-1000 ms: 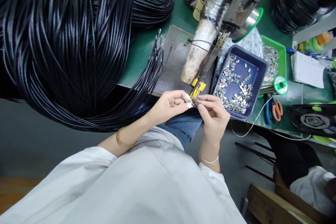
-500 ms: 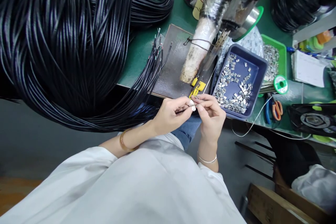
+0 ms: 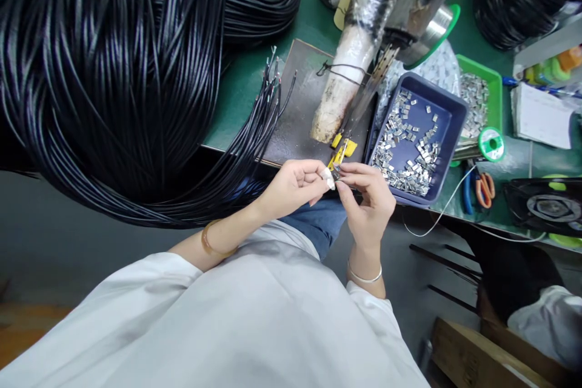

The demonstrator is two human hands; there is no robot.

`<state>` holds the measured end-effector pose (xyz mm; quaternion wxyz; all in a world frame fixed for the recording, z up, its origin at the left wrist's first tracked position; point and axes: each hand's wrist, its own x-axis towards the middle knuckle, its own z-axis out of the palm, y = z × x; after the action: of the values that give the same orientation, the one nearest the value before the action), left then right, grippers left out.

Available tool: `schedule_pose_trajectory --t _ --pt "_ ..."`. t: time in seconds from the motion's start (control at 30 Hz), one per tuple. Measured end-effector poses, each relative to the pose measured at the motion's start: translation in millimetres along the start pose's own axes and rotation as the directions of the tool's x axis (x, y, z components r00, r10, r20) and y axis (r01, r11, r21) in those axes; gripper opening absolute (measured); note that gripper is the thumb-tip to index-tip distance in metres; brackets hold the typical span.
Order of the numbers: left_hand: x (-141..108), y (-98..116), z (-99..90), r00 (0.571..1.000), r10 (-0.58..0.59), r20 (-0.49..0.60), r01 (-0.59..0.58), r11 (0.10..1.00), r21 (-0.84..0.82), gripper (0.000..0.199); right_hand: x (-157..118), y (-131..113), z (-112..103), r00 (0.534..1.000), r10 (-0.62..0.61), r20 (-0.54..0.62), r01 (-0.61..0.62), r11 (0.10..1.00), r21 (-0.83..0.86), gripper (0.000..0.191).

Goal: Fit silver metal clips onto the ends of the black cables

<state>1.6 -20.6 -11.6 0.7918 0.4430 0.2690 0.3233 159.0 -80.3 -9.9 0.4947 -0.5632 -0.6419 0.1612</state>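
My left hand (image 3: 302,185) and my right hand (image 3: 369,200) meet at the table's front edge, fingertips pinched close together. Something small and white covers or sits at my left fingertips. Between the fingers is a tiny piece, too small to name. Just beyond them a soldering iron with yellow parts (image 3: 349,147) points toward my hands. Right of my right hand stands a blue tray (image 3: 448,118) with many small metal connectors (image 3: 421,170). Bundled black cables (image 3: 259,127) with stripped ends lie to the left of a dark board (image 3: 295,127).
A thick pile of black cable (image 3: 113,85) fills the left. Behind my hands is a wrapped tube (image 3: 339,88). A green tray (image 3: 493,76), solder spool (image 3: 491,144), orange-handled pliers (image 3: 485,190), paper pad (image 3: 543,115) and fan (image 3: 548,206) are at the right. A cardboard box (image 3: 473,354) sits low right.
My right hand has shifted slightly right and its fingertips have turned a little. My left fingers are drawn up slightly. The tray and other table items appear slightly further right.
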Motion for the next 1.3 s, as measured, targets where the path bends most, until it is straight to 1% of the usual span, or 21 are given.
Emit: schedule_pose_trajectory --t 0.07,0.13,0.23,0.3,0.33,0.4,0.47,0.53,0.63,0.7,0.83,1.0,1.07,1.2,1.27,1.3 --pt "0 -1 0.2 1.0 -0.006 -0.005 0.006 1.0 0.018 0.02 0 3 1 0.999 0.001 0.039 -0.001 1.0 -0.008 0.014" --pt "1 -2 0.7 1.0 0.001 -0.026 0.0 1.0 0.031 0.015 0 6 2 1.0 -0.012 0.015 0.013 0.999 -0.036 0.014" --pt "2 -2 1.9 0.997 0.019 -0.069 -0.016 0.999 0.046 0.013 0 6 2 0.988 -0.031 -0.153 0.02 0.997 -0.074 0.017" --pt "3 -2 2.4 0.997 0.022 -0.079 -0.017 0.998 0.065 0.012 0 3 1 0.964 -0.098 -0.247 0.07 0.99 -0.119 0.021" --pt "4 -1 2.5 0.997 0.027 -0.078 -0.021 0.997 0.076 0.012 0 1 1 0.954 -0.152 -0.257 0.117 0.982 -0.15 0.023" --pt "5 0 2.3 0.997 0.042 -0.07 -0.035 0.995 0.097 0.012 1 -3 2 0.945 -0.252 -0.208 0.213 0.958 -0.194 0.027" --pt "5 1 2.0 0.996 0.061 -0.068 -0.053 0.992 0.114 0.013 1 -5 4 0.946 -0.288 -0.147 0.259 0.947 -0.19 0.027" --pt "5 3 1.4 0.995 0.071 -0.074 -0.061 0.99 0.129 0.013 1 -5 6 0.957 -0.244 -0.155 0.224 0.965 -0.136 0.026" --pt "5 4 0.0 0.995 0.058 -0.086 -0.047 0.99 0.13 0.013 3 -3 6 0.975 -0.085 -0.204 0.083 0.996 -0.016 0.022" --pt "4 4 -1.1 0.996 0.041 -0.08 -0.032 0.992 0.121 0.013 3 -2 4 0.984 -0.033 -0.177 0.037 0.999 0.017 0.021" --pt "3 5 -2.6 0.997 0.051 -0.062 -0.044 0.994 0.103 0.01 4 0 1 0.992 -0.088 -0.086 0.088 0.996 -0.006 0.024" --pt "4 5 -3.8 0.992 0.078 -0.094 -0.071 0.994 0.085 0.011 4 2 -1 0.994 -0.105 -0.014 0.104 0.994 -0.038 0.022" --pt "3 5 -4.7 0.991 0.088 -0.099 -0.08 0.993 0.082 0.011 4 2 -1 0.996 -0.085 0.026 0.085 0.996 -0.025 0.02" --pt "2 4 -5.6 0.992 0.099 -0.078 -0.091 0.991 0.102 0.01 1 4 1 0.993 0.012 0.118 -0.017 0.999 0.048 0.012" --pt "2 3 -5.1 0.992 0.103 -0.076 -0.095 0.99 0.106 0.009 -1 5 3 0.996 0.034 0.087 -0.04 0.997 0.068 0.01" --pt "2 2 -4.6 0.991 0.107 -0.084 -0.098 0.99 0.103 0.009 -1 5 4 0.999 0.04 0.035 -0.042 0.997 0.065 0.01"
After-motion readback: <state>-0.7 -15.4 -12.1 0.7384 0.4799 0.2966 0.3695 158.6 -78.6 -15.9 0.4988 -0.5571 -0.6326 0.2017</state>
